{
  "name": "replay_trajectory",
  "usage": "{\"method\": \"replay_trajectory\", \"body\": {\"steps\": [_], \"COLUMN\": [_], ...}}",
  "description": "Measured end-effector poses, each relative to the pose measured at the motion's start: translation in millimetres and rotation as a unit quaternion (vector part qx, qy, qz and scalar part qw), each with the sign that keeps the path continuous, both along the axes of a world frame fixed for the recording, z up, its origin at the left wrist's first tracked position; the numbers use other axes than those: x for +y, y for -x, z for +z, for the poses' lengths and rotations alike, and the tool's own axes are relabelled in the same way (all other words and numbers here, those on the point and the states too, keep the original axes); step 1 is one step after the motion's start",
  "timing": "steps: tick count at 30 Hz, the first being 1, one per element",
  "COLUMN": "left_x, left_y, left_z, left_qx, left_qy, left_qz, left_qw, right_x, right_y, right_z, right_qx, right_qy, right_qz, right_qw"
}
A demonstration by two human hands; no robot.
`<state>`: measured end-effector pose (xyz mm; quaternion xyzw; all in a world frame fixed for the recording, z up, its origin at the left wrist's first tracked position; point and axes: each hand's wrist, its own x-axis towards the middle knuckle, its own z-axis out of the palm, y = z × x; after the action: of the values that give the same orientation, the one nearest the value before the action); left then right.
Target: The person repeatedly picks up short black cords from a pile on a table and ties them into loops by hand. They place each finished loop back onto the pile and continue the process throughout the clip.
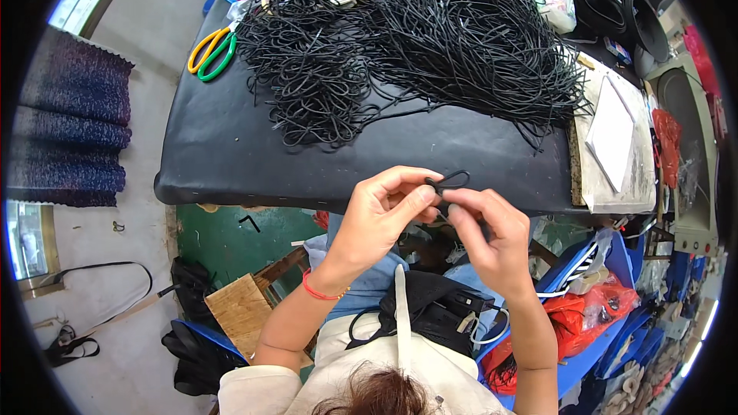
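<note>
Between my two hands, just above the table's front edge, is a thin black cord (455, 179) bent into a small loop. The thumb and fingers of my left hand (394, 204) pinch it, and the loop sticks out past the fingertips. My right hand (490, 228) also pinches the cord, close beside the left fingertips. Farther back on the black table (254, 161) lies a pile of looped, knotted black cords (315, 84). To its right spreads a larger heap of straight black cords (477, 38).
Scissors (214, 54) with yellow and green handles lie at the table's left. A stone-like board (638, 161) with a white sheet (611, 134) sits at the right. Below are a wooden stool (238, 307) and a blue bin (607, 338) with red bags. A dark curtain (73, 119) hangs left.
</note>
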<state>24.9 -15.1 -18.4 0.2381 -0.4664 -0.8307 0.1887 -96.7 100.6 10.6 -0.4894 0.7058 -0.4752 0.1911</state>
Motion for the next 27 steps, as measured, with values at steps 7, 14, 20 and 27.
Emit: {"method": "replay_trajectory", "body": {"steps": [7,14,20,27], "left_x": [5.9,8.4,21.1,34.3], "left_y": [1.0,2.3,7.8,13.3], "left_z": [-6.5,-7.7,-4.3,-6.0], "left_qx": [0.017,0.032,0.010,0.007], "left_qy": [0.017,-0.044,0.027,0.120], "left_qz": [0.037,0.056,0.125,0.178], "left_qw": [0.999,0.997,0.992,0.977], "right_x": [5.1,1.4,1.1,-4.5], "right_y": [3.6,2.8,-5.1,-15.5], "right_z": [-7.4,-0.7,-10.9,-9.7], "right_qx": [-0.430,-0.562,-0.373,-0.339], "right_qy": [-0.023,-0.001,-0.001,0.010], "right_qz": [0.104,0.065,-0.041,-0.133], "right_qw": [0.897,0.824,0.927,0.931]}}
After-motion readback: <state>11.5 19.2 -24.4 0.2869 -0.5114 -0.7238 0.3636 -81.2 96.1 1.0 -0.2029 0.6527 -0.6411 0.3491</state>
